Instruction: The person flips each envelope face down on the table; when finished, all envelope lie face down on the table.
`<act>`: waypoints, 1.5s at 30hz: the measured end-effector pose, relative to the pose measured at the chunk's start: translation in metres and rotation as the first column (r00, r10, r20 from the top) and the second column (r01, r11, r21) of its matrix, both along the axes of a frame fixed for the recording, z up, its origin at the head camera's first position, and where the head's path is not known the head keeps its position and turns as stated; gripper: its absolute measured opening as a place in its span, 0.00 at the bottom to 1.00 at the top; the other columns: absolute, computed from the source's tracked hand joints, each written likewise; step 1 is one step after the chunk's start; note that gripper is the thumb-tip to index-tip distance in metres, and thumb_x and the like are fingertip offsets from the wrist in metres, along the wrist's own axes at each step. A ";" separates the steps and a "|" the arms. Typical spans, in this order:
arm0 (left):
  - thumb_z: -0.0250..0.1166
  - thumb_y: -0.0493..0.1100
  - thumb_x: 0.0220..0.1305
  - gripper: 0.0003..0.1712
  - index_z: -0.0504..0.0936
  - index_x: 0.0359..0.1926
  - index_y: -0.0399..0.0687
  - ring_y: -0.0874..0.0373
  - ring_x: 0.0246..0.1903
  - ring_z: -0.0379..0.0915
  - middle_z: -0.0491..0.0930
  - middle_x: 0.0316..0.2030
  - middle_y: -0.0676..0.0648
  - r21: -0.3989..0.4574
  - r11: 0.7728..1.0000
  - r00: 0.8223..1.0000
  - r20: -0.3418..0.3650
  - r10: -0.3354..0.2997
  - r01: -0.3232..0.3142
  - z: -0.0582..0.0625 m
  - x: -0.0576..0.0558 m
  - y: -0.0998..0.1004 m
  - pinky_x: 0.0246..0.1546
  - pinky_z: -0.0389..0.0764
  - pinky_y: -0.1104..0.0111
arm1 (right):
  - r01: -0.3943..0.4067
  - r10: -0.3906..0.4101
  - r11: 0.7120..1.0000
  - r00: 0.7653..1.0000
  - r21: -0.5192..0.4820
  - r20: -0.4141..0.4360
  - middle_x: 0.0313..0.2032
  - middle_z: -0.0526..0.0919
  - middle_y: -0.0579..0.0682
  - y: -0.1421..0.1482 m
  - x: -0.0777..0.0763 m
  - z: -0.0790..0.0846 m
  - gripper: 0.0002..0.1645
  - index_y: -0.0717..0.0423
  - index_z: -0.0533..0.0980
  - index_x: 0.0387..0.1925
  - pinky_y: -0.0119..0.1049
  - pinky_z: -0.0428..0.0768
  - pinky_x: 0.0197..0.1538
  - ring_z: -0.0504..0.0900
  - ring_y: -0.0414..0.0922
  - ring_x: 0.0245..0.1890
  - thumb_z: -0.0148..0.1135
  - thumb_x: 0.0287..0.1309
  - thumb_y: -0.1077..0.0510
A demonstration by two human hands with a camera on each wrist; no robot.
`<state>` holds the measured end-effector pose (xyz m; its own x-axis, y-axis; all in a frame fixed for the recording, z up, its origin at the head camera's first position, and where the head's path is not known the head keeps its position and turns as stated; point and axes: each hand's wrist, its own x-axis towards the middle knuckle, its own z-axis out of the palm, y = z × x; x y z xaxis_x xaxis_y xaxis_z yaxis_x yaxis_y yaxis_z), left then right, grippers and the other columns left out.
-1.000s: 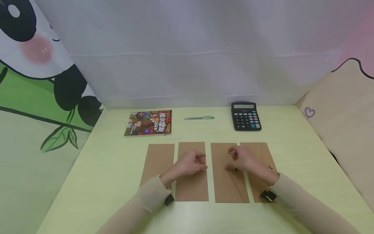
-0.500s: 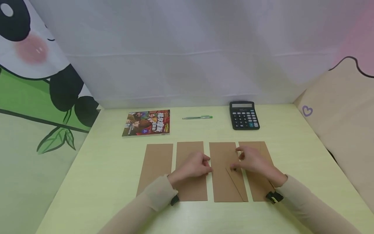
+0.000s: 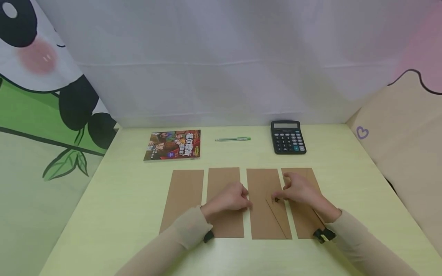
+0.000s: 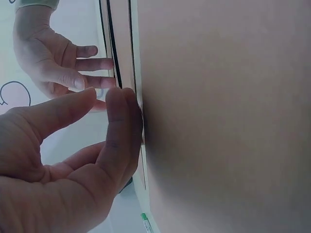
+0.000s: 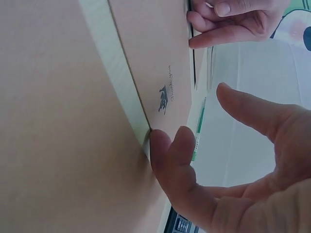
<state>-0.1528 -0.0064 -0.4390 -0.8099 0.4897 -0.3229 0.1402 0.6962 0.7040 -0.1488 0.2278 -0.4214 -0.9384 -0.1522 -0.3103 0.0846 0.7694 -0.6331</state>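
Observation:
Several brown paper envelopes lie side by side across the table. My left hand point(image 3: 229, 197) is over the second envelope from the left point(image 3: 224, 226), its fingertips by that envelope's right edge. In the left wrist view its thumb and fingers stand apart with nothing between them. The third envelope point(image 3: 260, 218) shows a diagonal flap line and small dark print. Above the rightmost envelope point(image 3: 310, 178) is my right hand point(image 3: 301, 190), reaching to the third one's right edge. The right wrist view shows a fingertip point(image 5: 159, 145) at that edge, the thumb held away.
Behind the row lie a comic-style book point(image 3: 174, 145), a green pen point(image 3: 233, 139) and a black calculator point(image 3: 288, 137). The leftmost envelope point(image 3: 184, 188) is partly under the left sleeve. A white cloth point(image 3: 214, 88) rises at the table's back edge.
Both hands have shifted a little to the right. My left fingertips have come to the gap beside the third envelope; the right ones have neared its right edge. The envelopes look unmoved.

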 end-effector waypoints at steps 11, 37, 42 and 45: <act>0.69 0.37 0.53 0.26 0.62 0.09 0.49 0.65 0.12 0.58 0.76 0.12 0.48 0.047 0.999 0.999 0.035 0.013 -0.015 0.001 0.000 0.001 0.15 0.56 0.75 | 0.028 -0.025 0.998 0.997 -0.055 0.067 0.24 0.79 0.51 -0.001 -0.004 -0.002 0.41 0.71 0.65 0.52 0.38 0.74 0.28 0.76 0.46 0.24 0.74 0.48 0.48; 0.69 0.38 0.55 0.26 0.61 0.12 0.48 0.63 0.11 0.54 0.59 0.09 0.56 0.026 1.000 1.000 0.019 0.005 -0.005 0.002 0.003 0.003 0.16 0.54 0.72 | -0.030 0.054 0.968 0.994 -0.248 0.092 0.40 0.78 0.57 0.017 0.005 -0.004 0.38 0.73 0.65 0.60 0.41 0.77 0.39 0.76 0.49 0.39 0.70 0.50 0.62; 0.69 0.38 0.55 0.23 0.63 0.16 0.42 0.63 0.12 0.59 0.59 0.11 0.54 0.054 0.999 1.000 0.014 -0.009 0.008 0.002 0.000 0.006 0.17 0.54 0.72 | -0.034 0.078 0.913 0.992 -0.406 0.094 0.41 0.79 0.59 0.025 0.005 -0.003 0.34 0.70 0.62 0.62 0.45 0.77 0.37 0.78 0.50 0.37 0.64 0.55 0.67; 0.71 0.41 0.55 0.14 0.79 0.31 0.32 0.63 0.16 0.67 0.73 0.21 0.51 0.067 0.998 0.999 0.045 0.013 -0.016 -0.001 0.000 0.007 0.20 0.65 0.73 | -0.055 0.118 0.862 0.989 -0.503 0.094 0.43 0.79 0.61 0.030 0.005 -0.005 0.32 0.70 0.61 0.62 0.45 0.78 0.39 0.78 0.51 0.39 0.61 0.57 0.68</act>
